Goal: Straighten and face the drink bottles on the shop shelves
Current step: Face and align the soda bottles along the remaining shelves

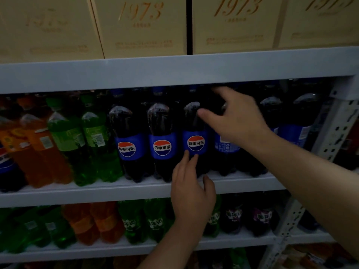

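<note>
- The left hand (191,193) has loosely spread fingers (185,158); two tips touch the lower label edge of the third cola bottle (195,140) on the middle shelf (77,193).
- The right hand (236,117), fingers open and curved, covers the shoulder of the fourth cola bottle (225,146), at 3 o'clock from the third; firm grip unclear.

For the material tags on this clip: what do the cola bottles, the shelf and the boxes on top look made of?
Cola bottles: likely clear plastic, glossy; highlights on the shoulders, dark liquid showing through.
Shelf: seemingly painted metal, pale and matte; the upright has punched slots.
Boxes: probably cardboard, cream matte, with gold "1973" lettering.
</note>
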